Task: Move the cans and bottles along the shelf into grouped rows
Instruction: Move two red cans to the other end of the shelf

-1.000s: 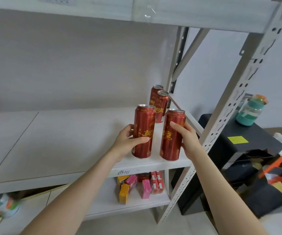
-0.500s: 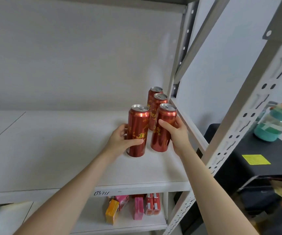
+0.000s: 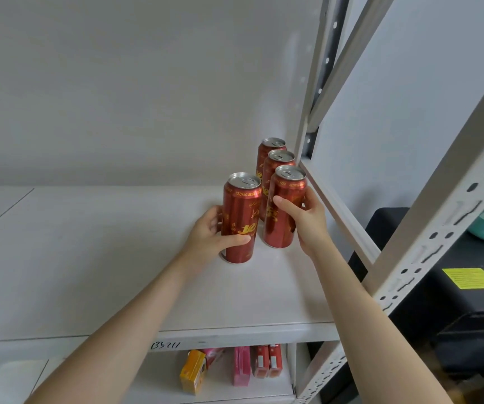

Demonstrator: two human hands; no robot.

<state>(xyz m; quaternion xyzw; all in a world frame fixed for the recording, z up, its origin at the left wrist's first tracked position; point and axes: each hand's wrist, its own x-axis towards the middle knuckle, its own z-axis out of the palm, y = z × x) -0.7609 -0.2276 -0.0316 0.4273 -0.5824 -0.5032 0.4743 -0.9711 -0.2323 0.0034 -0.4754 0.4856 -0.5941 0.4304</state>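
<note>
Several tall red beer cans stand upright at the right end of the white shelf point(image 3: 89, 258). My left hand point(image 3: 210, 233) grips the front-left can point(image 3: 242, 208), which stands on the board a little apart from the others. My right hand point(image 3: 307, 220) grips the front-right can point(image 3: 283, 205), set directly in front of two more cans, the middle can point(image 3: 278, 161) and the rear can point(image 3: 271, 145), in a line along the right frame. No bottles are in view.
The perforated grey upright point(image 3: 444, 223) and a diagonal brace point(image 3: 348, 56) close off the right side. A black box point(image 3: 439, 301) with a yellow label sits beyond it. Small coloured packets point(image 3: 229, 368) stand on the shelf below. The wall is close behind the cans.
Both hands have carried their cans from the shelf's front edge deeper in, toward the two rear cans. The right can now lines up in front of them, and my view has come closer.
</note>
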